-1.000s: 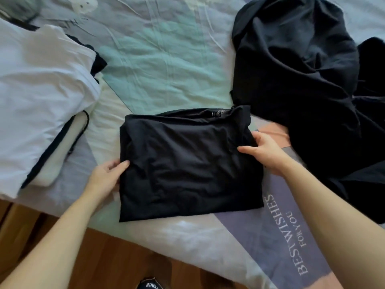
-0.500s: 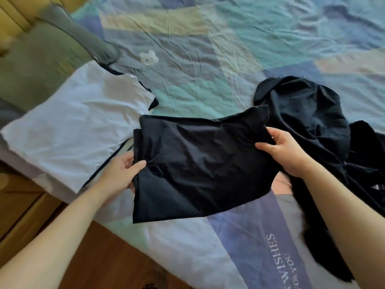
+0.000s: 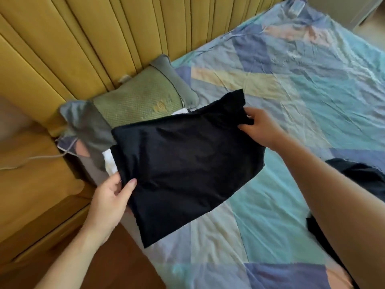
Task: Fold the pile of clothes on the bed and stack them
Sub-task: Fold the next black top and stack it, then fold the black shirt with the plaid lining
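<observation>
A folded black garment (image 3: 185, 161) hangs flat in the air over the left side of the bed. My left hand (image 3: 113, 200) grips its near left edge, thumb on top. My right hand (image 3: 261, 127) grips its far right corner. Beneath the garment, slivers of a folded white garment (image 3: 109, 163) show at the left and at the far edge; the remainder of that stack is hidden. Part of the unfolded black clothes pile (image 3: 362, 176) shows at the right, behind my right forearm.
A green and grey pillow (image 3: 139, 101) lies against the yellow padded headboard (image 3: 93, 38). The patchwork bedsheet (image 3: 291, 90) stretches to the right. A wooden bedside cabinet (image 3: 31, 184) with a white cable stands at the left, above wooden floor (image 3: 116, 261).
Both hands lifted the folded black garment off the sheet and carried it left, over the white folded stack. The view swung left toward the headboard; the black pile slid to the right edge.
</observation>
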